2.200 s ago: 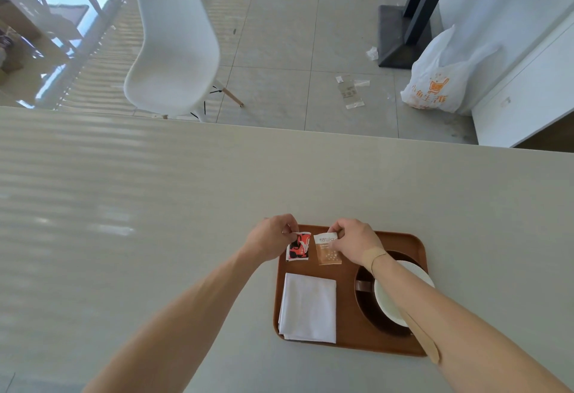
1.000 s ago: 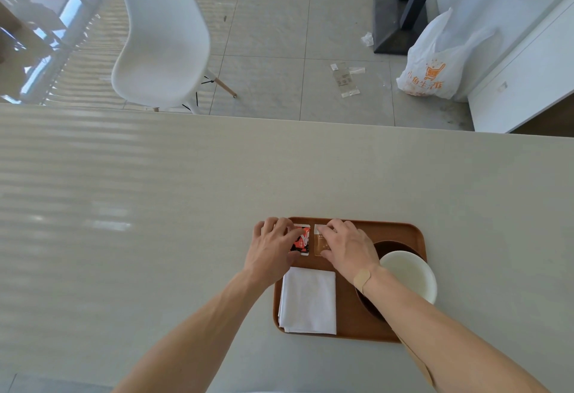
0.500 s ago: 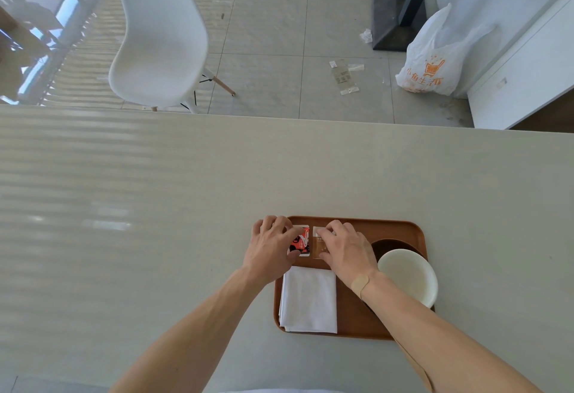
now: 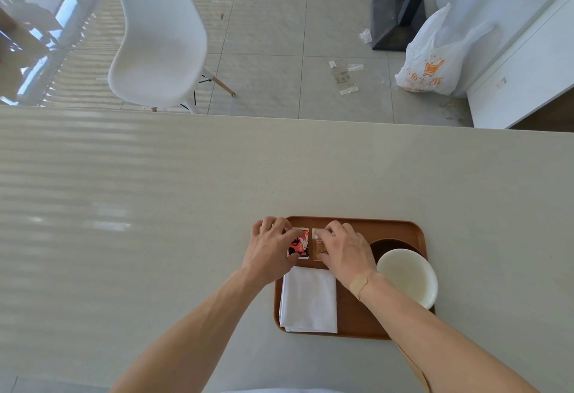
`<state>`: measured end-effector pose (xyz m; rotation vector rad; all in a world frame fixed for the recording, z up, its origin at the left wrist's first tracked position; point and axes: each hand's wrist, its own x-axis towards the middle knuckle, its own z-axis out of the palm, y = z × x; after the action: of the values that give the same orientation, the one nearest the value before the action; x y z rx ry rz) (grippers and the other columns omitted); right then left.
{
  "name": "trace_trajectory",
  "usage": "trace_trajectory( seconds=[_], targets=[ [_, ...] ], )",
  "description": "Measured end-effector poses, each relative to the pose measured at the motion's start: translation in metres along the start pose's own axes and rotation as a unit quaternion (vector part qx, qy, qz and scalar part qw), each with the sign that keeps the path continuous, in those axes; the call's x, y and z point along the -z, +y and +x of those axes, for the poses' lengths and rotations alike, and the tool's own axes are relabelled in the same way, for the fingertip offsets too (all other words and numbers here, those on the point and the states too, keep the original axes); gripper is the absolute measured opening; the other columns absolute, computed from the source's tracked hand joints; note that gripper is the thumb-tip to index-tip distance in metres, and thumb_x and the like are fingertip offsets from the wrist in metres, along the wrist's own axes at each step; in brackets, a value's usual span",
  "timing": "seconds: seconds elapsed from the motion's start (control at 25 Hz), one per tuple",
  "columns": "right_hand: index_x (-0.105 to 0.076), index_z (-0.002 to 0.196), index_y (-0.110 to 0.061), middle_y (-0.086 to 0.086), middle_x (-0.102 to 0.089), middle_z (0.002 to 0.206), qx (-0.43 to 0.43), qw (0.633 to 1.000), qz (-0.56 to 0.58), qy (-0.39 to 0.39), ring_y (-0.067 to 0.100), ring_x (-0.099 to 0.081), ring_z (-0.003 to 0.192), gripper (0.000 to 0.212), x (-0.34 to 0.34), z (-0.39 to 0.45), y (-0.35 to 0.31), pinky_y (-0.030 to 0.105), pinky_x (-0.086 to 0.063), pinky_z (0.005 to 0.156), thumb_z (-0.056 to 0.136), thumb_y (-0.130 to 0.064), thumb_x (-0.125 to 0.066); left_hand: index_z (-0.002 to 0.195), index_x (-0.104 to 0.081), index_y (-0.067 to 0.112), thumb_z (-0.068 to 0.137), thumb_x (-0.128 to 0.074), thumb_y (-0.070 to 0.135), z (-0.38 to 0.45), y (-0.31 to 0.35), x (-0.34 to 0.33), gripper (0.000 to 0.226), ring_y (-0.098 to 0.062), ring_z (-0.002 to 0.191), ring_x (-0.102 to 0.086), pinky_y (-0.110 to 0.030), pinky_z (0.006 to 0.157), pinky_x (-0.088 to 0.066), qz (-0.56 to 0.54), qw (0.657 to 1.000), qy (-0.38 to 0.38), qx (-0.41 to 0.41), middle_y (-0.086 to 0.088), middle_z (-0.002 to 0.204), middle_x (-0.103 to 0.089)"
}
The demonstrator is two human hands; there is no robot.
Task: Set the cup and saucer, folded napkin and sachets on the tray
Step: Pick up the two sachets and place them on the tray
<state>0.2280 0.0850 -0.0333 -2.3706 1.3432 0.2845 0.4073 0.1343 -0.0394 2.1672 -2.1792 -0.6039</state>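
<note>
- I see the brown tray (image 4: 388, 228) low and right of centre in the frame, resting on the pale table (image 4: 155, 190).
- My left hand (image 4: 270, 246) lies flat, fingers spread, over the upper left corner of the tray; its fingertips press on the red sachet (image 4: 299, 245) — pinning it down, not closed around it.
- My right hand (image 4: 344, 249) sits just beside it, palm down over the tan sachet (image 4: 318, 245), of which only the left strip shows. The fingers rest on it, loosely spread; I cannot tell whether any of them pinch it.
- The two sachets lie side by side along the upper edge of the tray, just apart.
- The folded napkin (image 4: 309, 299) lies flat in the lower left part of the tray, directly below the sachets.
- The white cup (image 4: 407, 276) stands on the dark saucer (image 4: 388, 245) at the right side of the tray — my right forearm passes just beside it, with a plaster (image 4: 358, 284) on the wrist.
- In the upper left of the frame stands a white chair (image 4: 161, 35); a white plastic bag (image 4: 431, 60) sits on the floor at upper right.
</note>
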Motion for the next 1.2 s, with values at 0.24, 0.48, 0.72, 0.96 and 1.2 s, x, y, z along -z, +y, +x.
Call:
trace_trajectory(
  seconds=[0.24, 0.48, 0.72, 0.96, 1.2],
  targets=[
    [-0.048, 0.136, -0.025, 0.001, -0.053, 0.122, -0.010, 1.000, 0.006, 0.006, 0.022, -0.050, 0.109, 0.052, -0.0004, 0.0001, -0.0018, 0.035, -0.048, 0.085, 0.088, -0.035, -0.066, 0.128, -0.056, 0.036, 0.082, -0.063, 0.042, -0.0010, 0.0000, -0.0010, 0.048, -0.024, 0.122, -0.038, -0.040, 0.106, -0.023, -0.002, 1.000, -0.001, 0.003, 0.004, 0.126, -0.053],
    [-0.049, 0.136, -0.024, 0.001, -0.053, 0.123, -0.008, 1.000, 0.010, 0.010, 0.022, -0.051, 0.109, 0.052, -0.0002, 0.0002, -0.0014, 0.036, -0.048, 0.086, 0.089, -0.034, -0.065, 0.129, -0.055, 0.037, 0.082, -0.064, 0.042, -0.0006, -0.0008, -0.0016, 0.048, -0.023, 0.122, -0.037, -0.040, 0.106, -0.023, -0.001, 1.000, -0.002, 0.003, 0.005, 0.126, -0.053],
    [-0.047, 0.137, -0.026, 0.000, -0.052, 0.123, -0.007, 1.000, 0.011, 0.014, 0.021, -0.050, 0.109, 0.052, -0.0013, -0.0009, -0.0006, 0.035, -0.048, 0.086, 0.089, -0.035, -0.065, 0.128, -0.056, 0.036, 0.081, -0.064, 0.040, -0.0003, -0.0002, -0.0021, 0.048, -0.024, 0.123, -0.037, -0.040, 0.106, -0.023, -0.003, 1.000, 0.003, 0.004, 0.004, 0.126, -0.053],
    [-0.048, 0.137, -0.026, 0.001, -0.053, 0.124, -0.004, 1.000, 0.013, 0.023, 0.021, -0.050, 0.110, 0.051, -0.0031, -0.0024, 0.0000, 0.033, -0.047, 0.086, 0.089, -0.036, -0.064, 0.128, -0.056, 0.036, 0.081, -0.065, 0.041, 0.0000, -0.0002, -0.0030, 0.048, -0.024, 0.122, -0.037, -0.039, 0.106, -0.023, 0.001, 1.000, 0.005, 0.003, 0.004, 0.126, -0.053],
    [-0.049, 0.136, -0.025, 0.001, -0.053, 0.124, -0.008, 0.999, 0.015, 0.027, 0.022, -0.049, 0.111, 0.051, -0.0026, -0.0008, -0.0008, 0.035, -0.047, 0.088, 0.088, -0.034, -0.065, 0.126, -0.057, 0.035, 0.081, -0.065, 0.039, 0.0002, 0.0003, -0.0033, 0.046, -0.024, 0.122, -0.038, -0.041, 0.106, -0.023, 0.000, 1.000, 0.006, 0.004, 0.003, 0.125, -0.053]
  ],
)
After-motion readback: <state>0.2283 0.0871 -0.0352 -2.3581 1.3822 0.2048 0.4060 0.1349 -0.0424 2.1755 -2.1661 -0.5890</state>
